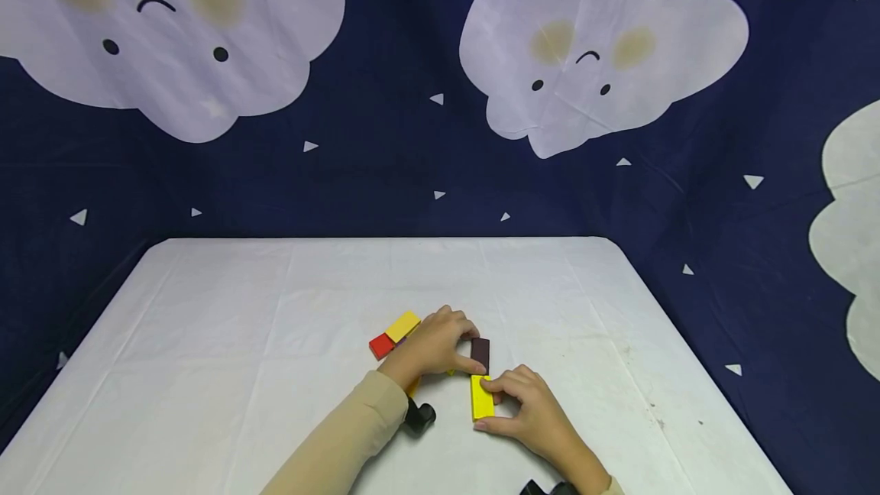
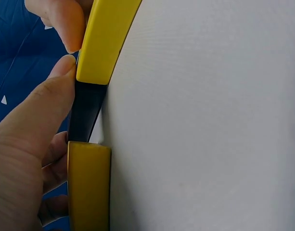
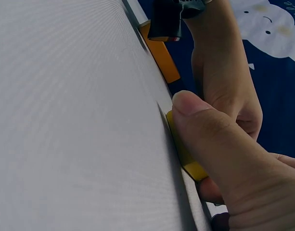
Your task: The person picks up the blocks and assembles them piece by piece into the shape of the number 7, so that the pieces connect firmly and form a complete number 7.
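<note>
**Head view: two hands closing a gap in a row of flat blocks**

Head view shows a bright yellow block (image 1: 482, 396) lying flat on the white table (image 1: 275, 327), its long axis running away from the person, with a dark brown block (image 1: 480, 354) just beyond it, end to end and touching or nearly so. The yellow block lies directly under the right hand (image 1: 532, 411), which is the nearer hand to it; the fingers curl over its right edge and the thumb presses its near end, so the grip is narrow and closed on the block.

The left hand (image 1: 433, 346) rests curled over the neighbouring pieces, its fingertip against the left edge of the dark brown block. Left wrist view confirms the thumb (image 2: 36, 120) on that dark piece, set between two yellow ones.

Behind the left hand lie an amber block (image 1: 402, 325) and a red block (image 1: 381, 345), touching. Whether the left hand grips a piece beneath its palm cannot be told with certainty.
</note>
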A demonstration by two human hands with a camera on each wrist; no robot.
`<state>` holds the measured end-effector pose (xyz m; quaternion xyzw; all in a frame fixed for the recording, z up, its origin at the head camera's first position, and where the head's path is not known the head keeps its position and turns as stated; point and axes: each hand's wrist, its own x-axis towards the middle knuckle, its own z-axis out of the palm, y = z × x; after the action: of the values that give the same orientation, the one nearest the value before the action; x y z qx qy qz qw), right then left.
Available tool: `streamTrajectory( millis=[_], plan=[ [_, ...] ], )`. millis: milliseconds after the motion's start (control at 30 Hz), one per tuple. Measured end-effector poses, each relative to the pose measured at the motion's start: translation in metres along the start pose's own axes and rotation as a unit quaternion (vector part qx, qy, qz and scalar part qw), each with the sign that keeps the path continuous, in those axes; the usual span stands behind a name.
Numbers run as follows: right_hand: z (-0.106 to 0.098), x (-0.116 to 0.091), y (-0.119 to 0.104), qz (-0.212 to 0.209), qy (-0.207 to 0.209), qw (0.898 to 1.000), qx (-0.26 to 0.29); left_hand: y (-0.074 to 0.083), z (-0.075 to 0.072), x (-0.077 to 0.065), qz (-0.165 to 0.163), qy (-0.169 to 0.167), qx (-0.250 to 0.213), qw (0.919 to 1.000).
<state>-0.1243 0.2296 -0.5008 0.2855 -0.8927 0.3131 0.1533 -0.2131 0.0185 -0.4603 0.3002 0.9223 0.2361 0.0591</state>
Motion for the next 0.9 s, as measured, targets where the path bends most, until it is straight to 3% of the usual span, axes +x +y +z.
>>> streamTrajectory(
  millis=[233, 900],
  plan=[
    [-0.0008, -0.0012, -0.0005, 0.016, -0.008, 1.0, 0.0, 0.0003, 0.0006, 0.0, 0.009, 0.005, -0.003, 0.9999],
    [0.0011, -0.0007, 0.0011, 0.001, 0.01, 1.0, 0.011, -0.0016, 0.0008, -0.0005, 0.02, 0.004, -0.005, 0.9998]
  ],
)
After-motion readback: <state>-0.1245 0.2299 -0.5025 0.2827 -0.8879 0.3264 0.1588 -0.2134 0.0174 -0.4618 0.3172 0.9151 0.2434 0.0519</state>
